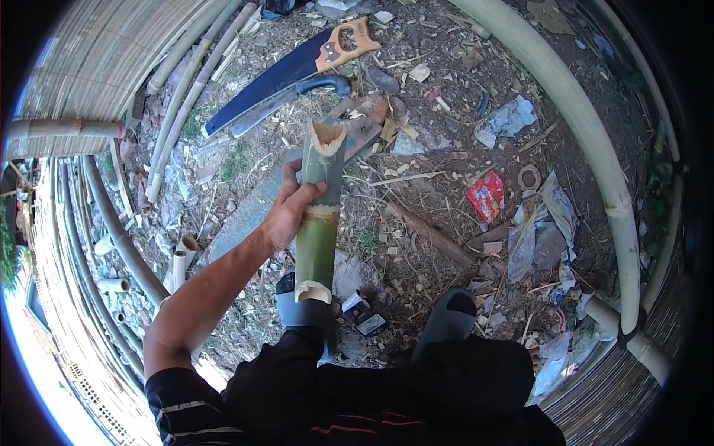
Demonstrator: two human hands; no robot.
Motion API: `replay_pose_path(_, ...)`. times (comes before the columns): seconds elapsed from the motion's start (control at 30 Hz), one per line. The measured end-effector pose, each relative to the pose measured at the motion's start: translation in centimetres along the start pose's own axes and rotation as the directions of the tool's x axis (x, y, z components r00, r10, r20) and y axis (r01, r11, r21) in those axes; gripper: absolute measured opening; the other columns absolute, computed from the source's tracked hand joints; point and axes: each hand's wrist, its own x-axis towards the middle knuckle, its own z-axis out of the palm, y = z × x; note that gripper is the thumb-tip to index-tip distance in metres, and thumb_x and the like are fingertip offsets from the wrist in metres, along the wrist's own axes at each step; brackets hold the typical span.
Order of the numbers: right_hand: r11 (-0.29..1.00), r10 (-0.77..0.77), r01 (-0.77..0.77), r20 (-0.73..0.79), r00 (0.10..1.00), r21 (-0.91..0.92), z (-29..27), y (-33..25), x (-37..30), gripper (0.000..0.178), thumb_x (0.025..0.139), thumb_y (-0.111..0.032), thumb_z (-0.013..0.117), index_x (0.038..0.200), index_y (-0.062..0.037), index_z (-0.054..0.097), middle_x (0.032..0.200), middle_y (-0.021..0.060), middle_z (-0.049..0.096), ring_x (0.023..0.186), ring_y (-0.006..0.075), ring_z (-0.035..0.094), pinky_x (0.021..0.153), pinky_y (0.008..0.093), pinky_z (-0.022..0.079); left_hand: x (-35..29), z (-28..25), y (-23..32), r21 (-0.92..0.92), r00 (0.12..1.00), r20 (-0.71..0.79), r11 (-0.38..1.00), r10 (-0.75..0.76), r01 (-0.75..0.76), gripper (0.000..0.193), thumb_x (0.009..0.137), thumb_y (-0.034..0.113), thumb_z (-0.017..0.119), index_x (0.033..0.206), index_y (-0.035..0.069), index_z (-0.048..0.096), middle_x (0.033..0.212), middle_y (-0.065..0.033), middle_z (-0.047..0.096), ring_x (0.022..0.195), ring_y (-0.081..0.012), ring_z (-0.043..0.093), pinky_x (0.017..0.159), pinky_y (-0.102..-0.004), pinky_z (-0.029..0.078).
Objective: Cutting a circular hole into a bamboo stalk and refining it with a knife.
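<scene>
My left hand (286, 212) is closed round a section of green bamboo (317, 249), its thumb lying across the front just above the ring-like joint. The bamboo stands nearly upright in view, and both ends are cut into curved notches with pale, rough edges. Only a small skin-coloured bit of what seems to be my right hand (535, 360) shows beside my right knee; its fingers are mostly hidden. Beyond the bamboo, a handsaw (279, 70) with a wooden handle lies on the ground next to a curved blade with a dark handle (323, 85).
A long bamboo pole (576, 97) arches down the right side. More poles (197, 93) lie at the far left, with short cut tubes (179, 267) nearer. Wood chips, a red wrapper (487, 196), plastic scraps (547, 223) and a small dark box (364, 315) litter the dirt near my shoes.
</scene>
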Motion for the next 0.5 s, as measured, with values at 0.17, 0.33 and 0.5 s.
replay_pose_path(0.17, 0.798, -0.468, 0.585, -0.465, 0.751, 0.142, -13.3, -6.9, -0.7, 0.061, 0.096, -0.044, 0.062, 0.141, -0.0061, 0.049, 0.130, 0.0229, 0.054, 0.117, 0.0462, 0.052, 0.099, 0.0606, 0.040, -0.6, -7.3, -3.0, -0.053, 0.994, -0.101, 0.998, 0.030, -0.035, 0.073, 0.094, 0.035, 0.069, 0.150, 0.008, 0.032, 0.128, -0.0174, 0.055, 0.109, -0.0251, 0.058, 0.091, -0.0390, 0.051)
replay_pose_path(0.33, 0.393, -0.707, 0.889, -0.541, 0.455, 0.234, -29.2, -14.1, -8.4, 0.051, 0.094, -0.022, 0.070, 0.136, -0.0009, 0.053, 0.115, 0.0232, 0.061, 0.109, 0.0418, 0.056, 0.097, 0.0542, 0.040, -1.5, -8.9, -6.4, -0.309, 0.994, -0.048, 0.948, -0.101, 0.081, 0.089, 0.086, 0.034, 0.081, 0.154, 0.002, 0.032, 0.131, -0.0169, 0.056, 0.111, -0.0241, 0.060, 0.092, -0.0388, 0.052)
replay_pose_path(0.5, 0.055, -0.861, 0.977, -0.485, 0.150, 0.204, -36.9, -15.5, -15.6, 0.046, 0.088, -0.012, 0.075, 0.128, 0.0008, 0.057, 0.109, 0.0227, 0.061, 0.100, 0.0417, 0.058, 0.089, 0.0518, 0.045, -2.8, -9.4, -8.8, -0.386, 0.974, 0.069, 0.895, -0.215, 0.225, 0.093, 0.085, 0.024, 0.082, 0.151, 0.005, 0.020, 0.126, -0.0187, 0.053, 0.106, -0.0286, 0.062, 0.082, -0.0423, 0.058)
